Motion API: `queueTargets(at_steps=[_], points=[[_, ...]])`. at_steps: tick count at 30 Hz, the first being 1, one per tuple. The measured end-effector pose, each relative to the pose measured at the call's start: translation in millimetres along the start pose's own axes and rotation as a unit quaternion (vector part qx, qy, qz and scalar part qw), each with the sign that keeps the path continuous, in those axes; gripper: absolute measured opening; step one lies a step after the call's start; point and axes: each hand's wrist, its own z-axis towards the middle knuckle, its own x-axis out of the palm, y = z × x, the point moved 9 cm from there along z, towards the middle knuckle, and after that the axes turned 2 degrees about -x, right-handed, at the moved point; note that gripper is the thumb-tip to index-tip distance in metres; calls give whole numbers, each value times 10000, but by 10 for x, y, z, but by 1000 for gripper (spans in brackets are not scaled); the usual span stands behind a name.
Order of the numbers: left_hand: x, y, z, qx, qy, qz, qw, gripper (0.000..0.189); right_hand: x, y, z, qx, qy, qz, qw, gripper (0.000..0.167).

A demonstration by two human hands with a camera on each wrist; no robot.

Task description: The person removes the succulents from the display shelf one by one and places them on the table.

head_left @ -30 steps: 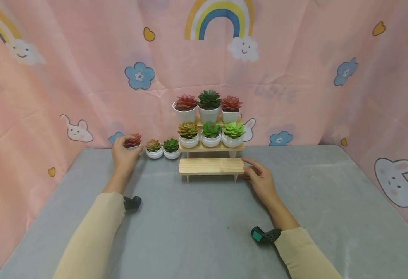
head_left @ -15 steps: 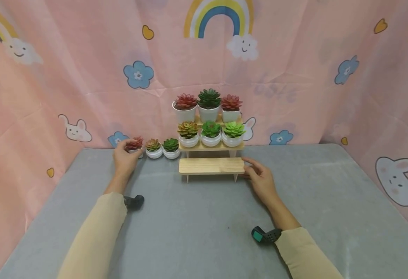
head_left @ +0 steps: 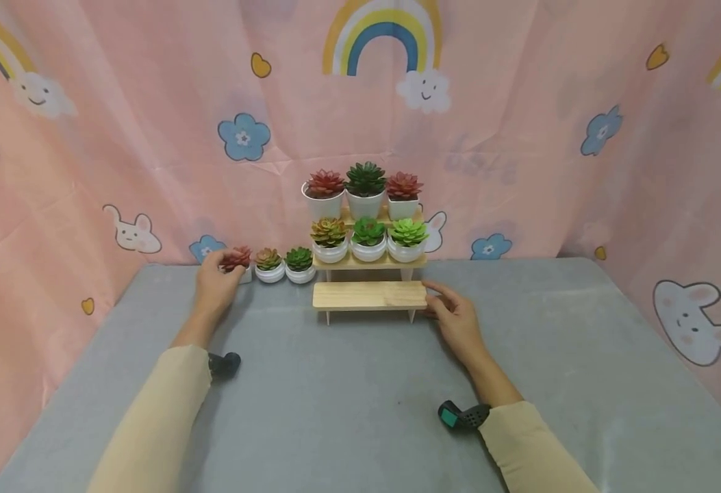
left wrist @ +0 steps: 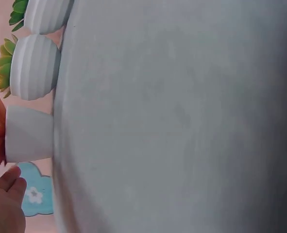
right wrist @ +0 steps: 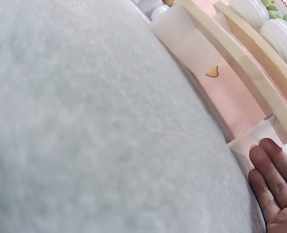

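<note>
The left hand (head_left: 213, 286) is curled round the red plant (head_left: 237, 258), near the back edge of the grey table (head_left: 335, 404). The low shelf (head_left: 366, 296), with wide room in front, is touched by the right hand (head_left: 459, 325), fingers straight.

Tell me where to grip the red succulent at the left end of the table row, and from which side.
Probably best by the upper walls of its white pot, coming from the left: the red succulent stands upright, the pot's smooth walls widen slightly toward the rim, and the orange-tinged succulent sits close on its right. The left hand is at that left side.
</note>
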Motion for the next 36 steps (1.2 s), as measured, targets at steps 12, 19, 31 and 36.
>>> queueTargets(at_steps=[12,19,31,36], points=[[-71,-532,-79,594,-159,115,9980,36,20,-22,6,63,-20,-4,10000,34],[13,-941,-227,597,145,-1070,9924,40,25,-35,2,94,-32,-39,9999,34],[271,-1638,-528,1221,276,-1741,9767,44,22,-16,-26,118,-33,-13,9999,35],[342,-1813,-570,1406,173,-1681,9755,47,22,2,-26,59,-48,72,9999,35]])
